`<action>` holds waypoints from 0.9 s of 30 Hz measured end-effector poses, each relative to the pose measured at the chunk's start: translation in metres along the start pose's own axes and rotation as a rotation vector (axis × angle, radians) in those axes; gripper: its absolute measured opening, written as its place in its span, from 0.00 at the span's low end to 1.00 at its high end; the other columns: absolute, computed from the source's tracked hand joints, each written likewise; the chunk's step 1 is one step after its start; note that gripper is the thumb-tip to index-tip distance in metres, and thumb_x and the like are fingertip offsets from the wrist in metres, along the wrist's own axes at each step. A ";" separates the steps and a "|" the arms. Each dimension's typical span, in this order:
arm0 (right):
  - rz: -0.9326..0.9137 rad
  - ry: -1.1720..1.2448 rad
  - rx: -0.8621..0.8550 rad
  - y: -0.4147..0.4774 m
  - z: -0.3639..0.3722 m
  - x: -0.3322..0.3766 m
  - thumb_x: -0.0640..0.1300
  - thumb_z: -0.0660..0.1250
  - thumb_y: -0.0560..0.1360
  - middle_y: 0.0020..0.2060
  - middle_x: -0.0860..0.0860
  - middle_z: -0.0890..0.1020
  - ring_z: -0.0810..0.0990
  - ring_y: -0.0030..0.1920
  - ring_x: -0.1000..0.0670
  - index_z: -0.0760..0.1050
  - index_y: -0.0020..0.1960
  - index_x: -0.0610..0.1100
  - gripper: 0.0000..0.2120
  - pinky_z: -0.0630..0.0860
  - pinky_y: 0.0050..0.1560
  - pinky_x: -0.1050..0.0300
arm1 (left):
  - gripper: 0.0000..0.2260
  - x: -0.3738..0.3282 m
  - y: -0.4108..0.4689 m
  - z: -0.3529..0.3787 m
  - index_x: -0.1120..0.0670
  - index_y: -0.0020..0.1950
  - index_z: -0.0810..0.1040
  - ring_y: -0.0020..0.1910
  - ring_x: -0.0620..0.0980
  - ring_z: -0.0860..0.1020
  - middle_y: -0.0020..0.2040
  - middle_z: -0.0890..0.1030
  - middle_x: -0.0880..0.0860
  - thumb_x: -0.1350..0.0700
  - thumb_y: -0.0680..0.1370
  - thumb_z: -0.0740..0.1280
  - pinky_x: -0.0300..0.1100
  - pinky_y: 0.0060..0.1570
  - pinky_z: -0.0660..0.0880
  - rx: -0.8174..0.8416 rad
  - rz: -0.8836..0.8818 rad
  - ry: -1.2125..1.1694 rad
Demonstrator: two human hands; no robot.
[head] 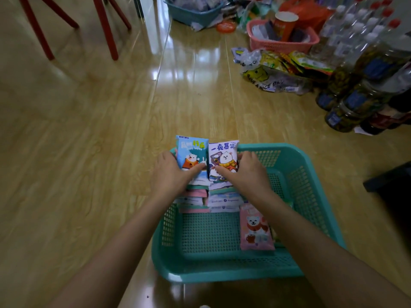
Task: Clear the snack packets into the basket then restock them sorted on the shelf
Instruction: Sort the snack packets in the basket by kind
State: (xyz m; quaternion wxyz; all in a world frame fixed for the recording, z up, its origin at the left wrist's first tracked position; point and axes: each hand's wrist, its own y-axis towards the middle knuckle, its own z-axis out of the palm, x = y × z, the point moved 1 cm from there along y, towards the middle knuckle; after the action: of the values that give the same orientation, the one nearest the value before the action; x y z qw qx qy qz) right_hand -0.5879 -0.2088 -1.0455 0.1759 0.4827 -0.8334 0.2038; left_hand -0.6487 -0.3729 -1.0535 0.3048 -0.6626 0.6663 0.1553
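Observation:
A teal plastic basket [311, 196] stands on the wooden floor in front of me. Two rows of snack packets stand on edge against its far left wall. My left hand [171, 172] grips the left row, whose front packet is blue with a white bear [192, 150]. My right hand [246, 170] grips the right row, fronted by a white packet with blue lettering [223, 152]. A pink bear packet [255, 227] lies flat near the basket's middle, beside my right forearm.
At the back right are a pink basket [282, 44], a blue basket [191, 13], loose snack bags [278, 67] and several bottles [364, 81]. Red chair legs [104, 27] stand at the back left. A dark object [391, 181] sits at the right edge.

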 end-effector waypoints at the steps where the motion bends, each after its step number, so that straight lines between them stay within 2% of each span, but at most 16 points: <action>1: 0.000 0.003 -0.001 0.000 0.000 -0.001 0.62 0.68 0.68 0.56 0.45 0.74 0.73 0.58 0.45 0.69 0.59 0.40 0.31 0.71 0.54 0.51 | 0.33 -0.001 0.000 0.000 0.59 0.54 0.72 0.53 0.55 0.76 0.53 0.77 0.54 0.35 0.63 0.72 0.48 0.45 0.73 0.000 0.000 -0.005; 4: 0.026 0.041 0.023 0.003 -0.002 0.000 0.61 0.71 0.66 0.52 0.44 0.78 0.76 0.54 0.44 0.72 0.55 0.38 0.30 0.72 0.48 0.53 | 0.25 -0.009 -0.003 -0.004 0.55 0.49 0.68 0.47 0.52 0.75 0.48 0.74 0.51 0.42 0.66 0.74 0.44 0.40 0.67 0.024 -0.004 -0.034; 6: 0.033 0.056 0.064 0.004 -0.002 0.002 0.60 0.70 0.68 0.48 0.43 0.80 0.77 0.51 0.43 0.74 0.51 0.37 0.27 0.72 0.45 0.52 | 0.21 -0.011 -0.002 -0.004 0.54 0.47 0.68 0.46 0.53 0.76 0.45 0.75 0.50 0.44 0.67 0.74 0.44 0.40 0.67 0.048 0.001 -0.061; 8: 0.018 0.074 0.077 0.004 -0.003 0.004 0.59 0.67 0.71 0.47 0.42 0.80 0.78 0.49 0.42 0.74 0.50 0.38 0.23 0.72 0.44 0.52 | 0.17 -0.012 0.001 -0.004 0.54 0.46 0.70 0.47 0.55 0.77 0.44 0.76 0.51 0.45 0.70 0.71 0.45 0.41 0.68 0.064 0.004 -0.053; 10: 0.022 0.111 0.071 0.003 -0.007 0.003 0.56 0.63 0.75 0.49 0.43 0.80 0.77 0.50 0.42 0.74 0.52 0.38 0.21 0.72 0.47 0.51 | 0.14 -0.012 0.004 -0.004 0.56 0.50 0.73 0.49 0.57 0.78 0.47 0.79 0.53 0.47 0.73 0.68 0.46 0.44 0.71 0.087 -0.004 -0.073; 12: 0.076 0.277 0.090 0.004 -0.016 -0.002 0.54 0.62 0.76 0.48 0.44 0.79 0.78 0.51 0.43 0.74 0.53 0.38 0.19 0.73 0.50 0.50 | 0.13 -0.011 0.005 -0.006 0.58 0.53 0.74 0.48 0.58 0.79 0.49 0.81 0.56 0.50 0.75 0.65 0.48 0.44 0.72 0.100 -0.005 -0.143; 14: 0.133 0.551 0.107 0.004 -0.027 -0.010 0.53 0.63 0.76 0.48 0.44 0.81 0.80 0.51 0.43 0.76 0.51 0.40 0.16 0.74 0.53 0.47 | 0.12 -0.013 -0.003 -0.013 0.58 0.54 0.74 0.48 0.58 0.78 0.49 0.80 0.57 0.51 0.76 0.64 0.51 0.46 0.73 0.088 0.009 -0.233; 16: 0.166 0.715 0.081 0.001 -0.037 -0.023 0.52 0.64 0.76 0.48 0.44 0.83 0.81 0.49 0.43 0.76 0.48 0.44 0.11 0.75 0.53 0.46 | 0.10 -0.015 -0.021 -0.024 0.57 0.55 0.73 0.49 0.56 0.78 0.50 0.80 0.55 0.53 0.77 0.63 0.51 0.48 0.73 0.099 0.021 -0.406; 18: 0.198 0.800 0.030 -0.006 -0.043 -0.040 0.50 0.63 0.76 0.45 0.45 0.82 0.80 0.46 0.45 0.75 0.45 0.46 0.08 0.74 0.50 0.48 | 0.09 -0.014 -0.048 -0.033 0.53 0.57 0.73 0.47 0.49 0.78 0.49 0.80 0.51 0.55 0.78 0.62 0.42 0.45 0.72 0.155 0.014 -0.537; 20: 0.244 0.837 -0.028 -0.015 -0.045 -0.056 0.48 0.61 0.77 0.43 0.47 0.79 0.78 0.44 0.47 0.74 0.48 0.45 0.07 0.71 0.46 0.52 | 0.07 -0.010 -0.075 -0.036 0.49 0.54 0.74 0.44 0.43 0.79 0.48 0.81 0.50 0.55 0.79 0.60 0.38 0.42 0.70 0.238 -0.024 -0.566; 23: 0.348 0.845 -0.050 -0.029 -0.036 -0.077 0.45 0.58 0.79 0.38 0.50 0.74 0.73 0.38 0.52 0.71 0.50 0.41 0.08 0.67 0.36 0.58 | 0.05 0.007 -0.108 -0.030 0.54 0.44 0.71 0.28 0.34 0.76 0.38 0.81 0.48 0.60 0.79 0.59 0.30 0.31 0.69 0.343 -0.077 -0.540; 25: 0.433 0.852 -0.022 -0.036 -0.025 -0.091 0.44 0.57 0.79 0.37 0.50 0.73 0.71 0.36 0.52 0.71 0.47 0.40 0.08 0.66 0.35 0.58 | 0.04 0.024 -0.124 -0.023 0.62 0.48 0.70 0.28 0.36 0.75 0.39 0.79 0.52 0.61 0.78 0.60 0.28 0.29 0.69 0.448 -0.124 -0.479; 27: 0.502 0.875 0.006 -0.040 -0.015 -0.101 0.44 0.58 0.78 0.36 0.49 0.73 0.70 0.35 0.51 0.72 0.41 0.42 0.09 0.65 0.35 0.58 | 0.08 0.041 -0.131 -0.015 0.63 0.52 0.70 0.36 0.42 0.78 0.44 0.81 0.56 0.60 0.78 0.63 0.34 0.39 0.75 0.514 -0.175 -0.442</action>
State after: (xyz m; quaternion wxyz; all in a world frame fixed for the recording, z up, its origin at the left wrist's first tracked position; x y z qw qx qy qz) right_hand -0.5033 -0.1450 -1.0753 0.4531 0.1371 -0.7713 0.4255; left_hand -0.5205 -0.4240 -1.0415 0.6109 -0.5691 0.5420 0.0955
